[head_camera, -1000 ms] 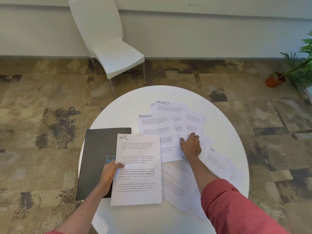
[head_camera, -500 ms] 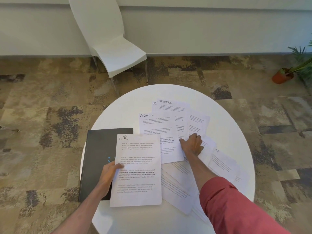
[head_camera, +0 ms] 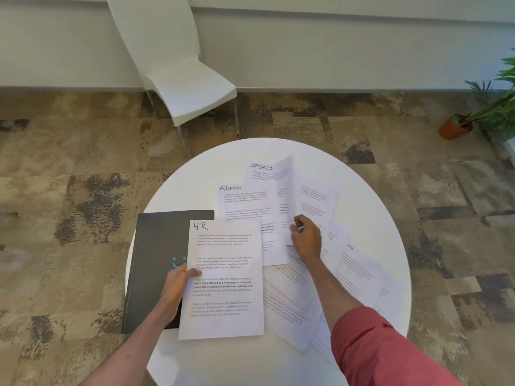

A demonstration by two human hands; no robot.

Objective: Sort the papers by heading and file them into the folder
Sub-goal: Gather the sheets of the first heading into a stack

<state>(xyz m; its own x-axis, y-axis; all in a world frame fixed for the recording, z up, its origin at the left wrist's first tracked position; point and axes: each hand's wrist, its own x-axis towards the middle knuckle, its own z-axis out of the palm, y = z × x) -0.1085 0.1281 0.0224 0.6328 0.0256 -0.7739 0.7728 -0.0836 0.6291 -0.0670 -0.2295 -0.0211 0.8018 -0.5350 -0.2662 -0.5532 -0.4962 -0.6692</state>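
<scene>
- The left hand (head_camera: 178, 285) grips the left edge of the HR sheet (head_camera: 225, 277) at lower centre, thumb on top. The sheet lies partly over the closed black folder (head_camera: 156, 246) at centre left.
- The right hand (head_camera: 306, 238), just right of centre, pinches the near edge of the SPORTS sheet (head_camera: 274, 176), which bows up off the pile.
- The step looks like freeing the SPORTS sheet to sort it by heading. It is best to pinch one sheet only and lift it gently.
- The ADMIN sheet (head_camera: 245, 201) overlaps the SPORTS sheet's left side, so a quick pull may drag it along.
- More loose sheets (head_camera: 359, 271) fan out under the right forearm toward the lower right. Their headings are mostly hidden and will need uncovering.
- The folder cannot be opened until the HR sheet comes off it.
- On the round white table (head_camera: 195, 176) the papers crowd the right half. A white chair (head_camera: 181, 79) at the top and a potted plant (head_camera: 457, 126) at the right edge stand well apart.
</scene>
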